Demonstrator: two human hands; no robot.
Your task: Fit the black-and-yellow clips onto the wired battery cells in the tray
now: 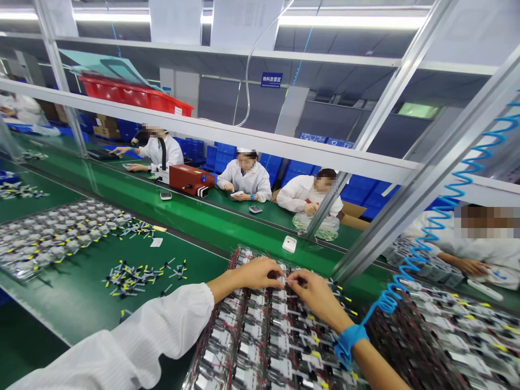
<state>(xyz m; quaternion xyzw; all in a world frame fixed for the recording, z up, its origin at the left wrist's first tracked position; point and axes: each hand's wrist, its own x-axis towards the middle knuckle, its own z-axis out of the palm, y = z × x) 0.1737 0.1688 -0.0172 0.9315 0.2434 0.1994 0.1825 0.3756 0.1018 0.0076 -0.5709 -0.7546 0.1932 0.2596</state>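
- The left hand (258, 273) and right hand (312, 297) were pinched closed on thin wires (284, 280).
- The hands were on top of the rows of wired boards (264, 336).
- A blue wrist strap (349, 340) with a curly blue cord (442, 216) was on the right arm, just below the rows.
- Loose yellow-tipped parts (134, 279) lay left of the rows.
- A small white box (289, 244) lay past the rows.
- Three people (246, 179) sat far past the rows.

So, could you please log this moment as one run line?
Left hand: touching wired parts | Right hand: touching same parts, blue strap on wrist | Beside: loose yellow-tipped pieces
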